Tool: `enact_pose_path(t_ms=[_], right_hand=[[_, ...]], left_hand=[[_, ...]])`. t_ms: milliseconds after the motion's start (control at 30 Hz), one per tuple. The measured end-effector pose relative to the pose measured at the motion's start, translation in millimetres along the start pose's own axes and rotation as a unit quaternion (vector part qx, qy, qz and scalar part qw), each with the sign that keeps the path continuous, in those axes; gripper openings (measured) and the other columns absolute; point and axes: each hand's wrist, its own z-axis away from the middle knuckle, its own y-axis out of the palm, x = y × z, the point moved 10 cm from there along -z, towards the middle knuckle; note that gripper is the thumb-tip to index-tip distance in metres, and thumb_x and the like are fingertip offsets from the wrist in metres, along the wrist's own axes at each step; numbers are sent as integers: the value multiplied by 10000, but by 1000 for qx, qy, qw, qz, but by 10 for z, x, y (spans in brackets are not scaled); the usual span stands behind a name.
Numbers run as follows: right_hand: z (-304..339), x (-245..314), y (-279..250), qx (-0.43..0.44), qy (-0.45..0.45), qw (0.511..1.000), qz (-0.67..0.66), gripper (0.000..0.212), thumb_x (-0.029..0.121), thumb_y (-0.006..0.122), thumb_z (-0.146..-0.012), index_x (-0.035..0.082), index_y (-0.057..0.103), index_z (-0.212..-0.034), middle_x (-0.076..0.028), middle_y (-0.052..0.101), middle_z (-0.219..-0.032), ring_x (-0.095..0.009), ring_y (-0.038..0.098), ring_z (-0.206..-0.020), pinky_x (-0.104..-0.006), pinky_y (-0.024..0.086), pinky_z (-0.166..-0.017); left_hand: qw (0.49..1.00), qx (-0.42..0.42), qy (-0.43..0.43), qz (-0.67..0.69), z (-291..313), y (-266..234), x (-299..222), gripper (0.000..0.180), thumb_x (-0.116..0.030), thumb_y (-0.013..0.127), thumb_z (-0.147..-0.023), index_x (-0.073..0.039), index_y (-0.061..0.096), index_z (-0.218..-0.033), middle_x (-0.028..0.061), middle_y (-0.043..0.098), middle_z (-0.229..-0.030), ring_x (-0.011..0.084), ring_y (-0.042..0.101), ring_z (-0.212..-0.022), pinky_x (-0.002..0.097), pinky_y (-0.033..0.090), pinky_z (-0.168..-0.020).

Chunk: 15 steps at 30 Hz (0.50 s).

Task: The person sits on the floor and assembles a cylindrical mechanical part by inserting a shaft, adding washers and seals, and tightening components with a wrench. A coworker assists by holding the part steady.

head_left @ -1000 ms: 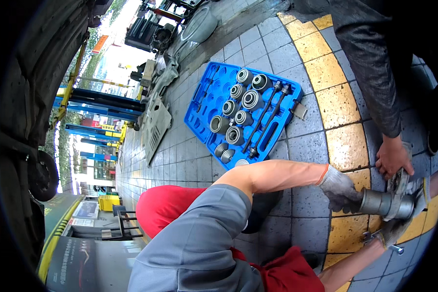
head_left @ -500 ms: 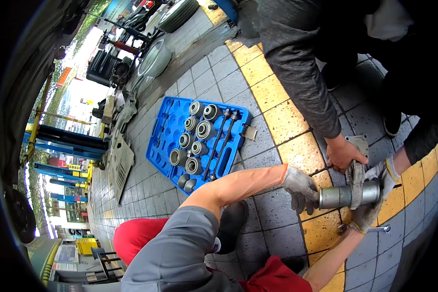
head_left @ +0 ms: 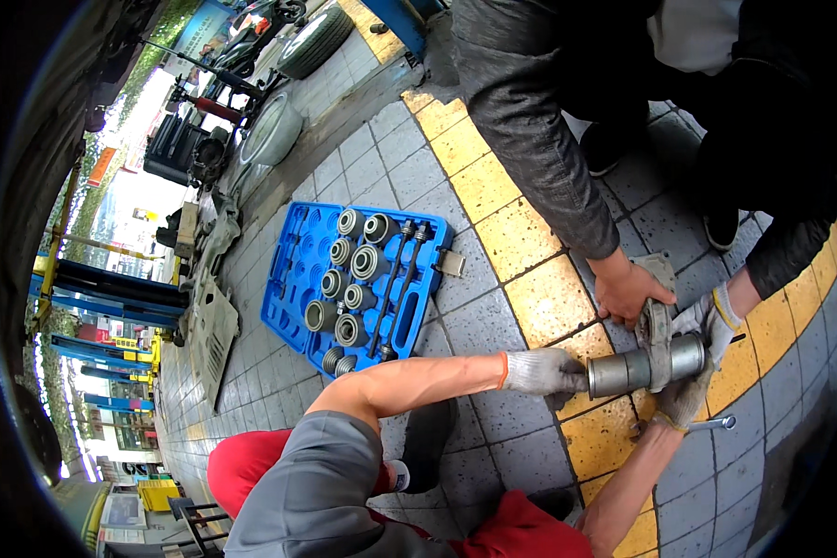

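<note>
A shiny steel cylinder [head_left: 616, 374] lies across the yellow tiles, made of sleeves set end to end. The ring of a dull cast metal arm [head_left: 658, 346] sits around its middle. My left hand [head_left: 541, 372], in a grey-white glove, is closed at the cylinder's left end; what its fingers hold is hidden. From below, my gloved right hand [head_left: 684, 398] grips the right part of the cylinder. A co-worker's bare hand [head_left: 631, 290] holds the cast arm, and their gloved hand [head_left: 716, 324] is at the cylinder's right end. A wrench [head_left: 713, 423] shows beside my right wrist.
An open blue case [head_left: 284, 312] on the grey tiles holds several round steel press cups [head_left: 369, 263] and black threaded rods [head_left: 402, 284]. Further left lie a flat slotted panel [head_left: 212, 339], a basin [head_left: 272, 128] and a tyre [head_left: 316, 44]. The co-worker's sleeve [head_left: 553, 153] reaches in from above.
My view has shifted, so the scene sits slightly further left. My left hand has turned, with its fingers now pointing toward the cylinder's end instead of hanging downward. The other hands keep their hold.
</note>
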Motion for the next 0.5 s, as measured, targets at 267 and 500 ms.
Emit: enact_pose_path(t_ms=[267, 500], right_hand=[[-1, -49, 342, 131, -10, 991, -1, 647, 487, 728, -908, 27, 579, -1337, -134, 667, -1284, -244, 673, -1146, -399, 530, -1066], [-11, -71, 318, 26, -2, 999, -21, 545, 502, 675, -987, 86, 586, -1328, -85, 679, -1219, -265, 674, -1112, -456, 555, -1021]], left_hand=[[901, -197, 107, -372, 281, -126, -522, 362, -336, 642, -975, 1, 658, -1107, 264, 703, -892, 444, 705, -873, 512, 558, -761], [828, -286, 168, -452, 284, -51, -407, 380, -246, 742, -876, -7, 621, -1145, 233, 700, -826, 424, 705, -710, 505, 563, -610]])
